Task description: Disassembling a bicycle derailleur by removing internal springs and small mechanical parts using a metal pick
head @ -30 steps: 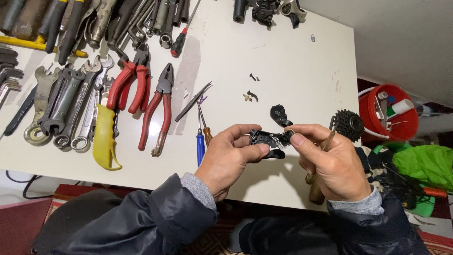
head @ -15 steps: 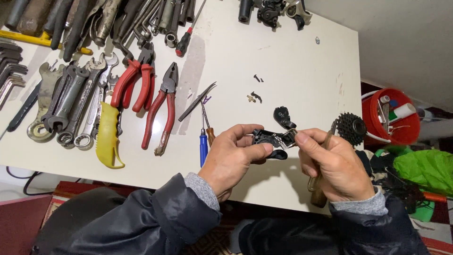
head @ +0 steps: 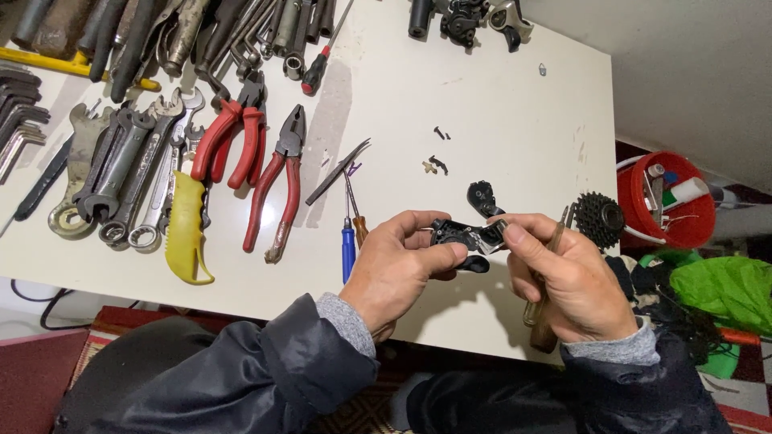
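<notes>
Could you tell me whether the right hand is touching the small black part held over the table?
Touching: the head view shows the right hand fingertips pressed on the black part.

Small black mechanical part: dark metal or plastic body with a lighter, silvery patch toward its right end, several lobes and a rounded black tab hanging below at its lower right. Lies roughly level, long axis running left to right, held off the surface above the near edge of the white table. Pinched at its left end between thumb and fingers of the left hand; its right end is touched by the thumb and fingertips of the right hand. Much of its underside is hidden by the fingers. A wooden-handled tool lies gripped in the right palm, handle pointing down, metal shaft rising past the fingers.
</notes>
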